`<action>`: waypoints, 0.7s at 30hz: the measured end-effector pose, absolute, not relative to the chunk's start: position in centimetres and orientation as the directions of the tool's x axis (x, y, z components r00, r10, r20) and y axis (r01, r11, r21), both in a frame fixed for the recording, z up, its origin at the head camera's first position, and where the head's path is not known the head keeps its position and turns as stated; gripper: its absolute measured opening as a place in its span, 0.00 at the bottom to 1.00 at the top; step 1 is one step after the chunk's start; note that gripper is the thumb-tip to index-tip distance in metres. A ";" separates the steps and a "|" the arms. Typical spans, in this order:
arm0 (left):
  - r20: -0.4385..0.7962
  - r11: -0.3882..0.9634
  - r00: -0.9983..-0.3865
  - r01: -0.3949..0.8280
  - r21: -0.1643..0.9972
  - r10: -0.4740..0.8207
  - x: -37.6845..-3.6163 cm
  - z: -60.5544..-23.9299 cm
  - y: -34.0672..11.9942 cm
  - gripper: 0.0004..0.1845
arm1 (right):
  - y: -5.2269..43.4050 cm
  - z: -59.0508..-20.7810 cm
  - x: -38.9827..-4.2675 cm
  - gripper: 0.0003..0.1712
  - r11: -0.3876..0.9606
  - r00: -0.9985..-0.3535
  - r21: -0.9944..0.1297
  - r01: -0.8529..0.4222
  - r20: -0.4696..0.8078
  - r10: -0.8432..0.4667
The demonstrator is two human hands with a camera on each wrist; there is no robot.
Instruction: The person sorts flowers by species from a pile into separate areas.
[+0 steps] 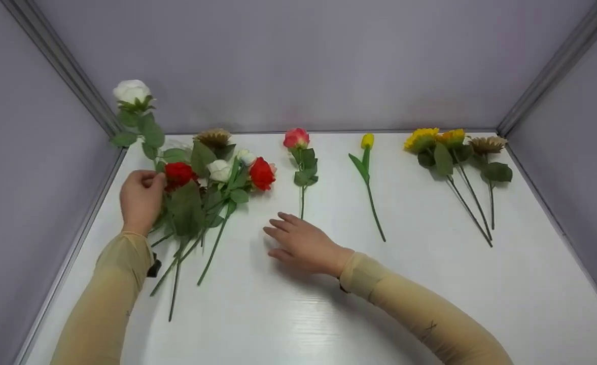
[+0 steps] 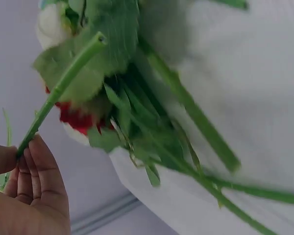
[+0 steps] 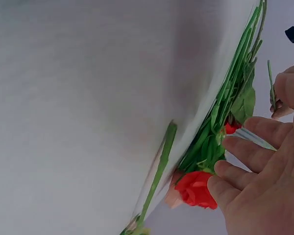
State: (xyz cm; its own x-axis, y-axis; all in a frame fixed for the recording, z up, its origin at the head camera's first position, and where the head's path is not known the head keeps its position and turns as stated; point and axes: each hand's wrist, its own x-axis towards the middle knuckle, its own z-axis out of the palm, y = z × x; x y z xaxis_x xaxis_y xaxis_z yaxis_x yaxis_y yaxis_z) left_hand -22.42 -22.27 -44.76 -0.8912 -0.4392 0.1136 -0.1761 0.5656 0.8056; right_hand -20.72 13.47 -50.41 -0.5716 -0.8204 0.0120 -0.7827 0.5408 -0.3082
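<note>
My left hand (image 1: 142, 200) pinches the green stem (image 2: 61, 88) of a white rose (image 1: 132, 92) between thumb and fingers. The bloom stands upright above the far left of the table, and the stem's cut end shows in the left wrist view. Beside that hand lies a loose pile of flowers, with a red flower (image 1: 179, 175), a second red flower (image 1: 262, 174), a white rose (image 1: 220, 170) and a brown sunflower (image 1: 213, 137). My right hand (image 1: 306, 243), fingers extended, hovers over the table near the stem end of a pink rose (image 1: 296, 138), holding nothing.
A yellow tulip (image 1: 367, 142) lies right of the pink rose. Farther right are two yellow sunflowers (image 1: 422, 139) and a brown one (image 1: 487, 145), stems toward me. Grey panels (image 1: 298, 66) enclose the white table (image 1: 430, 294) at the back and sides.
</note>
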 end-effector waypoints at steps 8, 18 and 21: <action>0.041 0.476 -0.984 -0.049 0.878 -0.176 -21.8 -45.2 -12.5 0.18 | 18.3 -49.2 -24.7 0.33 0.667 -0.816 -0.605 -0.434 -0.049 -0.575; 0.008 0.297 -1.000 0.015 0.955 0.026 -22.2 -46.6 -0.3 0.09 | 22.5 -46.8 -27.5 0.26 0.091 -0.937 -0.994 0.067 -0.094 -0.337; 0.020 0.306 -0.998 0.039 0.951 0.067 -22.3 -47.2 2.5 0.08 | 22.5 -46.5 -27.3 0.26 -0.047 -0.936 -0.991 0.129 -0.106 -0.336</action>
State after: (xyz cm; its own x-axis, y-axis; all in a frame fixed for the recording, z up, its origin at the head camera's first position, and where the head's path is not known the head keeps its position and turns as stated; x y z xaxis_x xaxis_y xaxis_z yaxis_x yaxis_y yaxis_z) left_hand -22.26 2.53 -47.21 -0.9976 0.0667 0.0199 0.0394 0.3061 0.9512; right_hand -27.32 22.46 -46.52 -0.9359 -0.3359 -0.1059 0.1287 -0.0465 -0.9906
